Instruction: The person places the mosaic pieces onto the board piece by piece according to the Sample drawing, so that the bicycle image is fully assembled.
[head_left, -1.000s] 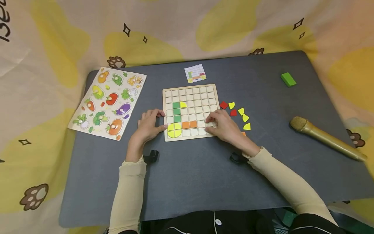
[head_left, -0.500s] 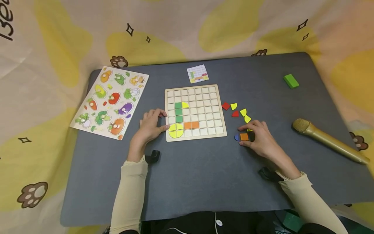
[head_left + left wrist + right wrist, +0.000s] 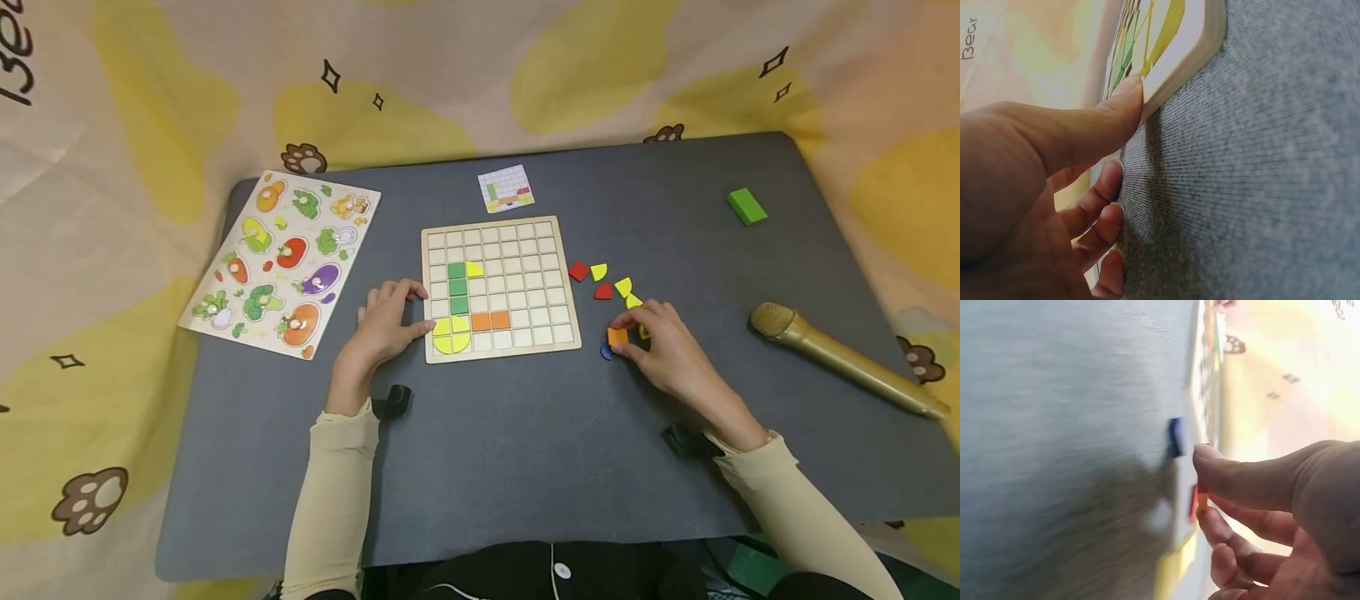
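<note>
My right hand (image 3: 663, 350) pinches an orange square tile (image 3: 617, 337) between thumb and fingertips, lifted over the table to the right of the wooden grid board (image 3: 531, 264). Just below the tile lies a blue curved piece (image 3: 606, 352). My left hand (image 3: 386, 321) rests at the board's left edge; in the left wrist view its thumb (image 3: 1116, 115) touches the rim, the other fingers lying loosely curled. On the board are green squares (image 3: 458, 287) in a column, yellow quarter circles (image 3: 452, 335) forming a disc, another yellow quarter (image 3: 474, 268), and two orange squares (image 3: 489, 320).
Loose red pieces (image 3: 603, 291) and yellow pieces (image 3: 623, 287) lie right of the board. Behind it is a small pattern card (image 3: 506, 189). A vegetable puzzle board (image 3: 281, 258) lies left; a green block (image 3: 747, 207) and a gold microphone (image 3: 847, 358) lie right.
My right hand has moved right, from over the board to the loose pieces, and has picked up an orange square tile. My left hand stays at the board's edge.
</note>
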Motion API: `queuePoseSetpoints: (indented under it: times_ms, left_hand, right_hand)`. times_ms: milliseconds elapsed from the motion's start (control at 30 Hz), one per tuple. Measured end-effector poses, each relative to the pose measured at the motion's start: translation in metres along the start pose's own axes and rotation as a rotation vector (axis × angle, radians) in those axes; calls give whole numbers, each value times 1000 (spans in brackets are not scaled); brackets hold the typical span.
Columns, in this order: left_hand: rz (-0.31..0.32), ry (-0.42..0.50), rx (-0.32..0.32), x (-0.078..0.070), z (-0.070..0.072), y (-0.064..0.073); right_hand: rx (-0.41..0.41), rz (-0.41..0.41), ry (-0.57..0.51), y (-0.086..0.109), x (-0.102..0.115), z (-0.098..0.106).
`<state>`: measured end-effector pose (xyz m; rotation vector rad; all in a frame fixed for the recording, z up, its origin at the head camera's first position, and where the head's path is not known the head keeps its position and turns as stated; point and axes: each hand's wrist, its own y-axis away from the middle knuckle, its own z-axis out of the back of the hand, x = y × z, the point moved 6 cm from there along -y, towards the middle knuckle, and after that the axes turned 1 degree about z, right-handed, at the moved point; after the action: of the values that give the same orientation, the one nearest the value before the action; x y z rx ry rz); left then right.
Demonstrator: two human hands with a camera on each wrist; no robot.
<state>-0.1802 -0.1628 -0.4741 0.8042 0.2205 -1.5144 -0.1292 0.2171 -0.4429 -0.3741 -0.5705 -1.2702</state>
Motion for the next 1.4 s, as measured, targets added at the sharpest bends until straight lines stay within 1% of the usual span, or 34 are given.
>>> queuePoseSetpoints:
  times_ms: [133, 267, 400, 533, 667, 800, 1100, 1400]
  left_hand:
    - [0, -1, -3, 1, 2, 0]
    - [-6, 8, -6, 1, 3, 1]
    - [-13, 12, -2, -1, 3, 2]
    - [-7, 15, -1, -2, 2, 2]
    - [0, 16, -1, -3, 2, 1]
    - [10, 11, -1, -2, 3, 1]
    - [10, 15, -4, -2, 2, 2]
    - [10, 13, -3, -2, 2, 1]
  right_hand:
    - [-9, 24, -12, -25, 19, -4]
    - [0, 81, -60, -50, 41, -17]
    - [54, 115, -98, -69, 58, -36]
    - [117, 123, -86, -81, 70, -53]
    - [158, 127, -62, -85, 75, -64]
    - [175, 124, -54, -84, 77, -68]
    - [161, 122, -59, -83, 77, -67]
    - [134, 117, -62, -82, 69, -60]
